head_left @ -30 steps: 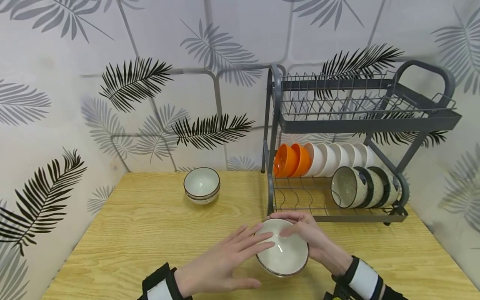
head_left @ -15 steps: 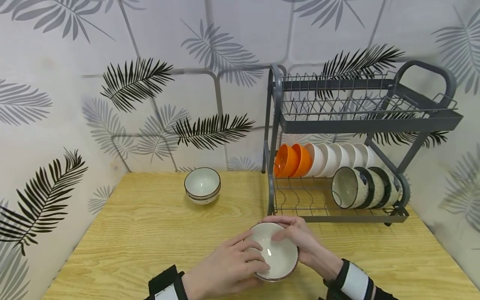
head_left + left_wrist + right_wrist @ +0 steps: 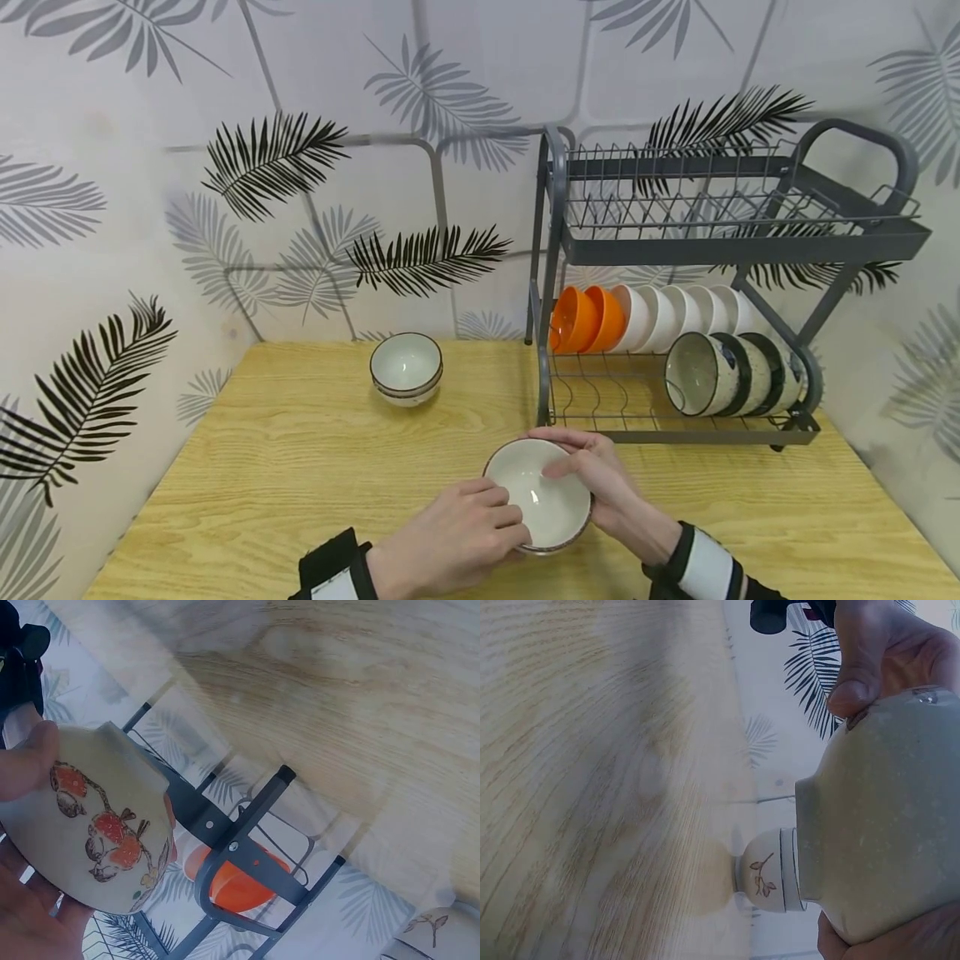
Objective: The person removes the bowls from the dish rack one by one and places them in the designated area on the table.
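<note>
A white bowl (image 3: 546, 500) with a thin brown rim is held between both hands above the table's near part, tilted so its inside shows in the head view. My left hand (image 3: 453, 537) grips the bowl's left rim, fingers curled over into it. At the right rim, my right hand (image 3: 603, 487) pinches the wall, thumb inside and fingers behind. Painted red birds on a branch decorate the outer wall of the bowl (image 3: 97, 825) in the left wrist view. The right wrist view shows the bowl's plain side (image 3: 889, 814) and its foot.
Two similar stacked bowls (image 3: 407, 367) stand toward the back of the wooden table (image 3: 300, 450). A grey two-tier dish rack (image 3: 742, 250) stands at the right. On its lower tier are orange bowls (image 3: 603, 321), several white bowls (image 3: 658, 321) and speckled dark-rimmed bowls (image 3: 693, 375).
The left hand has gone from spread fingers over the bowl to gripping its rim. The bowl and right hand have shifted slightly left.
</note>
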Tool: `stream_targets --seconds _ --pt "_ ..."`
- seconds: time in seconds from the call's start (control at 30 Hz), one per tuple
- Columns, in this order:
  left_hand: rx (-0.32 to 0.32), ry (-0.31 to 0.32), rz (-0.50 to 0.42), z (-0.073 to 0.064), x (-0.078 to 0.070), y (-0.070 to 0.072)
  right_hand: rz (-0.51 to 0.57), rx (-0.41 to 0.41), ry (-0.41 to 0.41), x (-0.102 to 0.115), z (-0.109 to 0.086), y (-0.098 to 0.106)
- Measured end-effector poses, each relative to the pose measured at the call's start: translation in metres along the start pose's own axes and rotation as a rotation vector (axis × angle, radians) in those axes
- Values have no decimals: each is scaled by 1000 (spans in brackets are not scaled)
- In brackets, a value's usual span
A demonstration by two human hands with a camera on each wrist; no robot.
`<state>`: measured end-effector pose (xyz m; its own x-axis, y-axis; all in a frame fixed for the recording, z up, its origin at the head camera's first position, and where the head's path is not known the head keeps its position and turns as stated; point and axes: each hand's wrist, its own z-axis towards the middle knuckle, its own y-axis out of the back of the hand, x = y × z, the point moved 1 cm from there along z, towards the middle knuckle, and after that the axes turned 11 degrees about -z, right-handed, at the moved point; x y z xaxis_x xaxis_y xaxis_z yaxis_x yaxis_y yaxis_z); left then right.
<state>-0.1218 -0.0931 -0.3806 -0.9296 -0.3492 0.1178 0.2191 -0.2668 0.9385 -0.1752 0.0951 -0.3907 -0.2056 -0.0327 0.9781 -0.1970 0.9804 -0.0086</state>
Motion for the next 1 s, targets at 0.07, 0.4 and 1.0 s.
stream_targets --seconds 0.07,0.4,1.0 --pt "11 -9 22 0 0 1 5 -3 6 0 0 0" --pt "-99 -72 64 -2 2 0 31 64 19 2 -2 2" --pt "-325 195 -48 -33 78 4 63 230 359 4 -7 33"
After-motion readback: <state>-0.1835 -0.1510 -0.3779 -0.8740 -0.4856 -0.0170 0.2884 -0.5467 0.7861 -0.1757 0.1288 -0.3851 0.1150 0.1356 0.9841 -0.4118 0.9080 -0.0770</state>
